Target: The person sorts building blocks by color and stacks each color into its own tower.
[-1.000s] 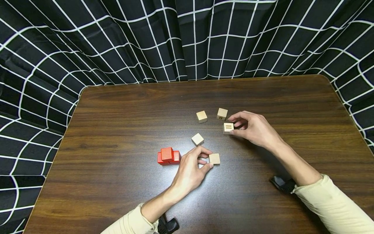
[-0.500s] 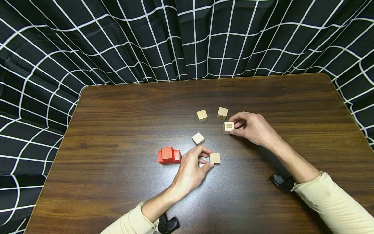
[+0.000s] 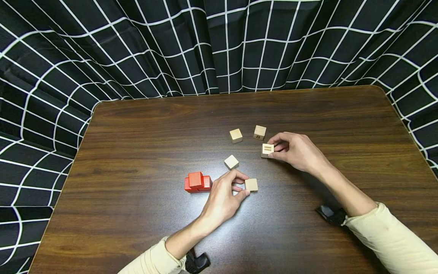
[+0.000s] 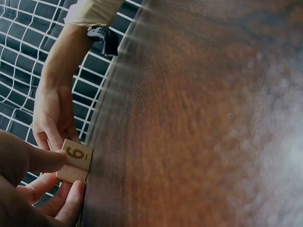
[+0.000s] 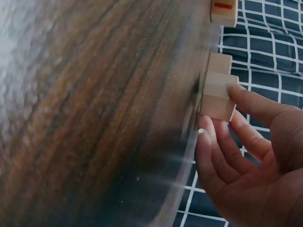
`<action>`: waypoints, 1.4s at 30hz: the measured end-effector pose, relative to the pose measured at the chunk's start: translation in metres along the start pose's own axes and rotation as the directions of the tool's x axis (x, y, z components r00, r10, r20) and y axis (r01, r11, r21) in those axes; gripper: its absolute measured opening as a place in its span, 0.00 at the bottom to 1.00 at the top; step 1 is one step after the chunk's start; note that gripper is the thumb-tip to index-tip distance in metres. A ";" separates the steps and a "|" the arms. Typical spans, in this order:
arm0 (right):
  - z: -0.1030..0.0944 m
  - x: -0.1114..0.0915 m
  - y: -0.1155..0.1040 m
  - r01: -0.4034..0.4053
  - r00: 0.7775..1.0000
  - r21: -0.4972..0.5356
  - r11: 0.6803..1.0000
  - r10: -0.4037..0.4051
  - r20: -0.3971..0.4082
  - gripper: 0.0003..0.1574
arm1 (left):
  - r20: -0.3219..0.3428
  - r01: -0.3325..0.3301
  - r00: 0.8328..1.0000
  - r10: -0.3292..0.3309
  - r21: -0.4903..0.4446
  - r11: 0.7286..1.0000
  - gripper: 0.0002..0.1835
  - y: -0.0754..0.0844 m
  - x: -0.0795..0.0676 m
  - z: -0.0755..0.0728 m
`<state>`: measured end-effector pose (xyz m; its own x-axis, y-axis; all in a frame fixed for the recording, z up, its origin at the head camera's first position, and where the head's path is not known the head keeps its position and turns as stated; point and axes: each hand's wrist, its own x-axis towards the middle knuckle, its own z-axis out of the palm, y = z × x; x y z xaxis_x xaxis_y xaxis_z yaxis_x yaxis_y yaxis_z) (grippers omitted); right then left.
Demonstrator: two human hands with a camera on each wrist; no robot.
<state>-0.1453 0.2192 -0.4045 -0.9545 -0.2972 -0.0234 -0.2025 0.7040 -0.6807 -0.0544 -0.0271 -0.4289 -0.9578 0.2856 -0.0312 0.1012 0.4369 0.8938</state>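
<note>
My left hand (image 3: 222, 198) pinches a pale wooden block (image 3: 251, 185) between thumb and fingers, low over the table in the head view. On a side of that block, a burnt-in digit shaped like a 6 or 9 shows in the left wrist view. Farther right, my right hand (image 3: 299, 154) pinches another wooden block (image 3: 268, 149) with an equals sign on its top face. A block with an 8 on its front (image 3: 260, 132) sits just behind it. Two plain-topped wooden blocks, one at the back (image 3: 236, 135) and one nearer (image 3: 231, 162), lie left of these.
Beside the left hand stands a small stack of red blocks (image 3: 196, 180), one resting on top of others. Everything sits on a dark wood table (image 3: 137, 144) with rounded far corners. A black curtain with a white grid (image 3: 226, 45) hangs around its far sides.
The block with the equals sign has tipped slightly in my right hand, its front side now darker. My left hand and its block keep their place.
</note>
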 end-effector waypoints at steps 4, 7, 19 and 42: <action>0.000 -0.003 -0.004 0.034 0.999 0.005 0.999 -0.035 0.001 0.16 | -0.004 -0.001 1.000 0.001 0.006 1.000 0.16 -0.001 0.000 -0.001; 0.000 -0.007 -0.008 0.042 0.999 0.015 0.999 -0.043 0.001 0.16 | -0.003 -0.002 1.000 0.002 0.020 1.000 0.16 -0.001 0.001 -0.002; 0.004 -0.028 -0.016 0.075 0.997 0.083 0.994 -0.075 -0.007 0.18 | 0.006 0.015 1.000 -0.015 0.023 1.000 0.17 -0.001 0.000 -0.002; 0.013 -0.051 -0.019 0.102 0.995 0.098 0.990 -0.103 0.003 0.19 | 0.007 0.004 1.000 -0.004 0.009 1.000 0.17 -0.002 0.000 -0.001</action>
<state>-0.0900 0.2131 -0.4001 -0.9279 -0.3702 0.0445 -0.2766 0.6034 -0.7479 -0.0546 -0.0286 -0.4299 -0.9563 0.2900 -0.0381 0.0999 0.4461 0.8894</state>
